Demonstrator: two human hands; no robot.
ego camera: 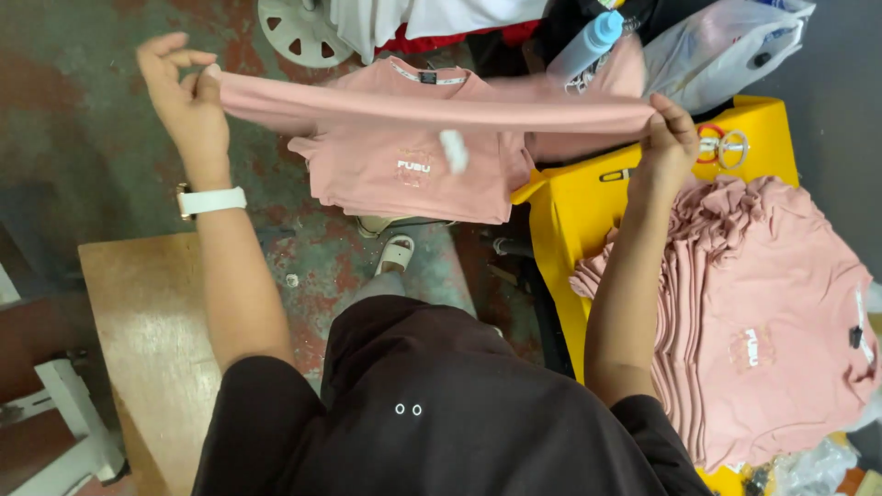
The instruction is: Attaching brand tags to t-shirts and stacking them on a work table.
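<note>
A: Report the position of the pink shirt [413, 138].

B: It hangs folded in the air in front of the person, stretched level between both hands, its top edge pulled into a taut band. A small white tag [453, 151] dangles near its middle.

A: State of the left hand [184, 87]?

B: Raised at the shirt's left end. Thumb and forefinger pinch the fabric edge; the remaining fingers are curled loosely above. A white watch [213, 200] sits on that wrist.

A: State of the right hand [669, 138]?

B: It grips the right end, fingers pressed together and closed over the fabric.

A: Surroundings?

B: A stack of pink shirts [763, 321] lies on a yellow table [574, 220] beside the right arm. A wooden bench [147, 340] stands under the left arm. A blue-capped bottle [588, 44] is beyond the right hand.
</note>
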